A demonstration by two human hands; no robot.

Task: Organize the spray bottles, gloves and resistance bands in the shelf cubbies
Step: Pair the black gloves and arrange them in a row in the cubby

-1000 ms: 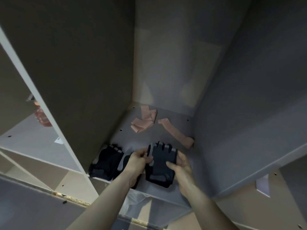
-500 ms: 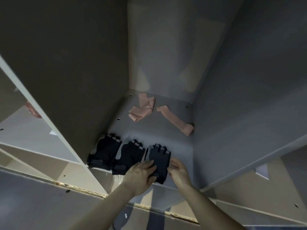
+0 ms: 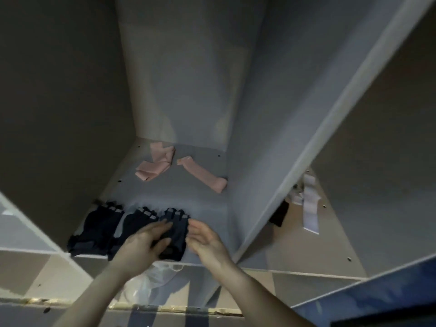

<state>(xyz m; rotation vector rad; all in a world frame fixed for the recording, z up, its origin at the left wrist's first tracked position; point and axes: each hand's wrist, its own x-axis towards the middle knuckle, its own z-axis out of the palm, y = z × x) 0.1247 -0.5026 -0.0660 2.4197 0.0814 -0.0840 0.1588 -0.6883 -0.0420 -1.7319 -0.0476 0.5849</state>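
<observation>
Resting flat on third glove, my left hand held nothing, fingers straight. Right hand loose, empty, just beside glove at 3 o'clock. Glove lay at cubby front, fingers toward 12. Bands at back.

You see matt, smooth laminated board in the shelf cubby. The three fingerless gloves are dark matt cloth with paler fingertip trims. The pink resistance bands look smooth, dull, rubbery. The plastic bag below is thin and translucent.
</observation>
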